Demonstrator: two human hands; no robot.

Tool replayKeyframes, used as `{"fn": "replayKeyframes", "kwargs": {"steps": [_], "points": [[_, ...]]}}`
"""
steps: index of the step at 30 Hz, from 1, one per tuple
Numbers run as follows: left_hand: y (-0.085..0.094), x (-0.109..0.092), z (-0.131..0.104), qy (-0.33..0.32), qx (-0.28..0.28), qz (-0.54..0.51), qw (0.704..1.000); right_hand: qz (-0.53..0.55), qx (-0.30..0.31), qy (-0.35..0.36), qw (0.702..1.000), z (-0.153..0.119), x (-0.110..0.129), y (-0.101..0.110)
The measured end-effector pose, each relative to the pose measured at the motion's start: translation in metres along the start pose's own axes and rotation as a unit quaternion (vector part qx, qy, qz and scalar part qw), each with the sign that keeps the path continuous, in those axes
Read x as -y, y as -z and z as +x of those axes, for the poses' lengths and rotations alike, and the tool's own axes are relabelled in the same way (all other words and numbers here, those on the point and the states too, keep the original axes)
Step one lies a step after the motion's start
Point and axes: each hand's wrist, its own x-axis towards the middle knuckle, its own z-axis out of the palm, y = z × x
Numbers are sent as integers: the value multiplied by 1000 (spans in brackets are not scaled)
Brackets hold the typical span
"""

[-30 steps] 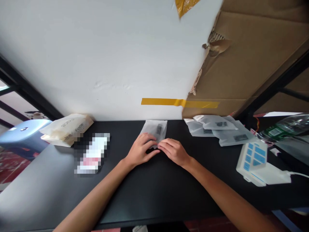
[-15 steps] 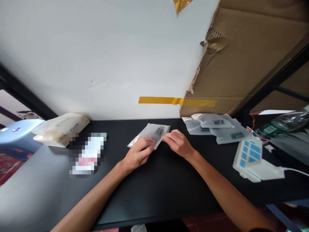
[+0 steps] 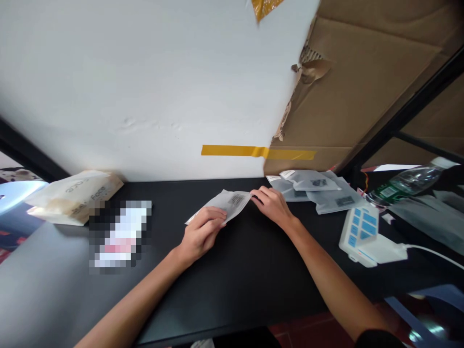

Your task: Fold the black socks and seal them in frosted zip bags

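Note:
A frosted plastic bag (image 3: 232, 202) with black print near its right end lies between my hands, over the black table (image 3: 232, 285). My left hand (image 3: 203, 227) grips its near edge, thumb below and fingers on top. At the bag's right corner, my right hand (image 3: 268, 203) is closed in a pinch on the edge. Whatever the bag holds inside cannot be made out. To the right of my right hand, several similar frosted bags (image 3: 333, 200) lie overlapping at the back of the table.
At the left are a paper bag (image 3: 78, 195) and a pixelated flat object (image 3: 121, 234). On the right stand a white device with blue keys (image 3: 362, 229) and its cable, and a tilted plastic bottle (image 3: 406, 186). A white panel (image 3: 163, 87) and torn cardboard (image 3: 362, 92) rise behind.
My right hand has moved slightly up and outward with the bag's right corner, drawing that end to a point. The whole view has shifted a little to the right.

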Motion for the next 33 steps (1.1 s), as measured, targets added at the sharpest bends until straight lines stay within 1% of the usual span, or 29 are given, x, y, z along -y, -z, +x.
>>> {"fn": "replayKeyframes", "kwargs": {"steps": [2,5,7,9,10,12,13,15,16,17,18,19,21,22,23,24,26,27,29,31,33], "points": [[-1,0,-3,-5,22,-5,1000,53,39,6,998,-3,13,2],[-1,0,-6,-16,45,15,999,151,86,-3,985,-5,34,1],[0,0,-6,-20,29,44,998,204,83,-9,975,-4,40,4],[2,-1,-6,-15,-5,72,997,207,41,-20,977,-1,35,15],[2,0,-5,-8,-19,82,996,180,8,-35,983,0,27,24],[3,1,-6,12,-26,93,995,79,-68,-93,990,-1,2,49],[3,2,-7,24,-18,95,995,13,-104,-137,985,-5,-14,63],[2,5,-8,51,10,96,994,-118,-164,-242,949,-17,-50,88],[2,6,-9,66,24,95,993,-158,-174,-279,931,-25,-69,97],[2,7,-9,81,36,92,992,-186,-166,-307,919,-34,-86,103],[1,8,-10,97,48,90,990,-205,-126,-327,914,-42,-101,106],[1,9,-10,112,61,86,988,-212,-68,-331,917,-51,-113,106],[1,9,-10,134,86,79,984,-202,39,-314,927,-65,-126,100],[0,10,-10,142,99,75,982,-196,76,-302,930,-70,-129,95],[0,10,-10,148,109,71,980,-193,96,-293,931,-73,-130,91],[0,10,-10,152,118,68,979,-196,100,-290,931,-76,-129,87],[0,10,-10,157,127,63,977,-209,82,-294,929,-75,-127,81],[0,11,-10,160,130,63,977,-213,60,-295,929,-73,-126,80],[-1,12,-11,164,128,64,976,-208,-5,-285,936,-66,-125,82],[-2,12,-11,166,118,70,976,-189,-75,-250,947,-54,-118,86],[-3,12,-10,165,99,83,978,-167,-114,-194,960,-39,-100,90]]}}
